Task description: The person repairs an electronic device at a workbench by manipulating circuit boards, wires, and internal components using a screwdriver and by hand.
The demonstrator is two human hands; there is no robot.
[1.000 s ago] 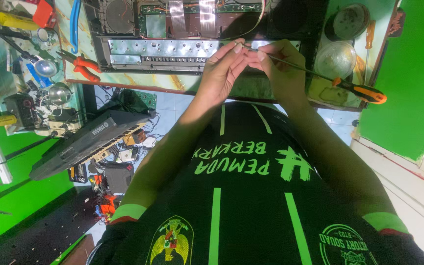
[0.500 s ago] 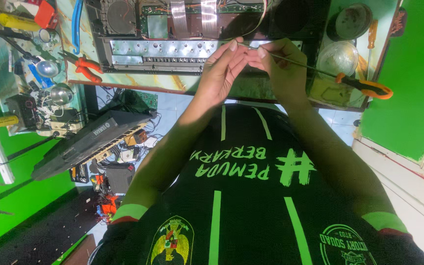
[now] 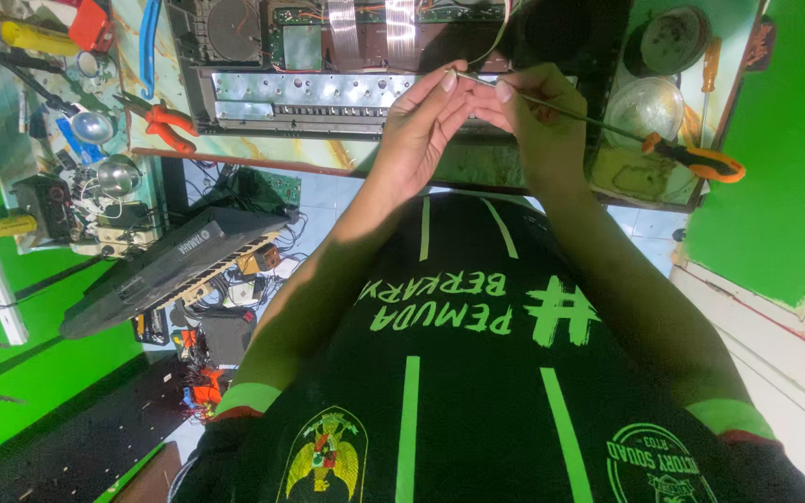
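My left hand (image 3: 421,126) and my right hand (image 3: 538,121) meet over the front edge of an opened electronic device (image 3: 328,65) lying on the bench. My right hand grips the thin metal shaft of a screwdriver with an orange and black handle (image 3: 696,158) that sticks out to the right. My left hand's fingertips pinch at the screwdriver's tip (image 3: 458,74); any small part between them is too tiny to see. The device shows a silver metal panel (image 3: 300,93), a circuit board and flat ribbon cables (image 3: 365,19).
Red-handled pliers (image 3: 165,121), a yellow-handled tool (image 3: 34,37) and other hand tools lie at the left of the bench. Round lids (image 3: 673,37) sit at the right. A dark keyboard (image 3: 165,265) and tangled wires lie on the floor below. Green walls stand on both sides.
The screwdriver's handle has swung slightly down and to the right. Both hands stay together at the tip over the device's front edge.
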